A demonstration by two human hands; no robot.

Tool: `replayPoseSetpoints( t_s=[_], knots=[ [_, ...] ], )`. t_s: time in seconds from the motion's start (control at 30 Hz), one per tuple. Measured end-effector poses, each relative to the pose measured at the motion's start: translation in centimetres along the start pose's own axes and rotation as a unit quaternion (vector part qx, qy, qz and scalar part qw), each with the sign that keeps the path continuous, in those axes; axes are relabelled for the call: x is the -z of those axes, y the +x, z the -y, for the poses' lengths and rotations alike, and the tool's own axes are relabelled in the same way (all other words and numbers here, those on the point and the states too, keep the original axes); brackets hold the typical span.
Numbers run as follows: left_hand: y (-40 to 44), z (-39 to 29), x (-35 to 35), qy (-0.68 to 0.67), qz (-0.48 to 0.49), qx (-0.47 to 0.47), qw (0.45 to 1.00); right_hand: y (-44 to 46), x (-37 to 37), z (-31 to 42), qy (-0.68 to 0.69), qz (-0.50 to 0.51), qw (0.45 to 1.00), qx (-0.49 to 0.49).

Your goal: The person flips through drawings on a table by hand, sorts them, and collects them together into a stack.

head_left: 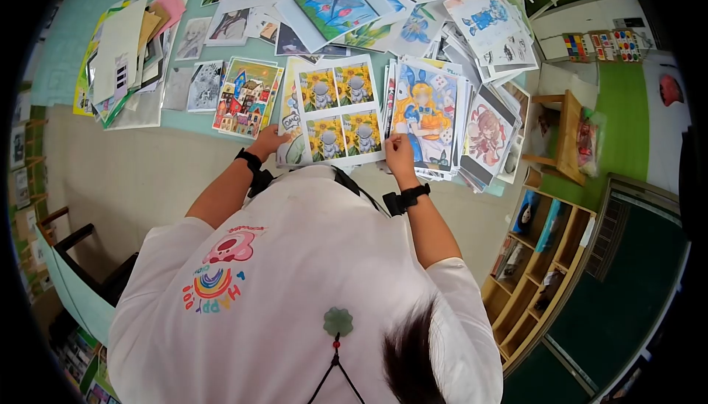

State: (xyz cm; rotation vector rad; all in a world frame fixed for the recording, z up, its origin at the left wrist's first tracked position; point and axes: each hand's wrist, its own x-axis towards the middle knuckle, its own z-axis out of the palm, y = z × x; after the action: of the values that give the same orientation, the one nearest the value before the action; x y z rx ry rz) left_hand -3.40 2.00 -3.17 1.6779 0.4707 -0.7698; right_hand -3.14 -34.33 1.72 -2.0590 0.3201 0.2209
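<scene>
Pale green table [63, 72]: left hand [269, 143] grasping cartoon drawing [293, 138], right hand [399, 154] pinching sunflower sheet [339, 111]; white shirt [295, 256] lettered "HAPPY"

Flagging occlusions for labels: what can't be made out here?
All head view:
Speech-bubble drawing: mostly hidden by the sunflower print.
Left hand: some fingertips hidden, apparently under paper.
Sheets under the figure drawing: mostly covered.
Green board: cut off by dark lens rim.

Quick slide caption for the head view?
Left hand and right hand flank a four-panel sunflower sheet amid piled pictures on a table.
</scene>
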Motion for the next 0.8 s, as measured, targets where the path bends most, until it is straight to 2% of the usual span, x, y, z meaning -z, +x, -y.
replayPoseSetpoints(
  t_s=[0.07, 0.1, 0.2, 0.23, 0.27, 0.33, 0.4, 0.47, 0.53, 0.6, 0.7, 0.8],
  knots=[
    [0.1, -0.1, -0.2, 0.012, -0.008, -0.002, 1.0, -0.9, 0.5, 1.5, 0.139, 0.027, 0.979, -0.149],
    [0.5, 0.5, -0.1, 0.018, -0.016, -0.006, 1.0, -1.0, 0.3, 1.5, 0.145, 0.056, 0.972, -0.179],
    [1.3, 1.8, 0.0, 0.018, -0.022, -0.017, 0.999, -0.2, -0.5, -0.1, 0.098, 0.143, 0.974, -0.147],
    [1.4, 2.0, 0.1, 0.016, -0.021, -0.021, 0.999, 0.0, -0.2, 0.2, 0.003, 0.142, 0.985, -0.097],
    [1.4, 2.3, 0.1, 0.03, -0.025, -0.026, 0.999, 0.1, 0.5, 0.4, -0.08, 0.114, 0.99, 0.017],
    [1.5, 2.6, 0.1, 0.058, -0.037, -0.042, 0.997, 0.4, 2.6, 1.2, -0.238, 0.043, 0.939, 0.246],
    [1.1, 2.5, 0.3, 0.076, -0.026, -0.055, 0.995, 0.6, 5.1, 2.2, -0.192, 0.017, 0.941, 0.279],
    [0.9, 2.7, 0.3, 0.033, -0.03, -0.05, 0.998, 2.0, 6.4, 0.3, -0.025, 0.077, 0.989, 0.128],
    [0.3, 2.0, 0.1, -0.006, -0.026, -0.042, 0.999, 2.7, 7.7, 2.2, 0.093, 0.131, 0.986, -0.032],
    [-0.3, 1.3, -0.1, -0.043, -0.019, -0.03, 0.998, 3.9, 7.5, 3.5, 0.17, 0.154, 0.97, -0.084],
    [-1.2, 0.0, 0.1, 0.022, -0.03, -0.032, 0.999, 5.5, 5.4, 4.7, 0.264, 0.156, 0.941, -0.141],
    [-1.7, -0.3, 0.2, 0.046, -0.039, -0.04, 0.997, 7.1, 2.5, 5.1, 0.327, 0.102, 0.927, -0.156]
  ],
)
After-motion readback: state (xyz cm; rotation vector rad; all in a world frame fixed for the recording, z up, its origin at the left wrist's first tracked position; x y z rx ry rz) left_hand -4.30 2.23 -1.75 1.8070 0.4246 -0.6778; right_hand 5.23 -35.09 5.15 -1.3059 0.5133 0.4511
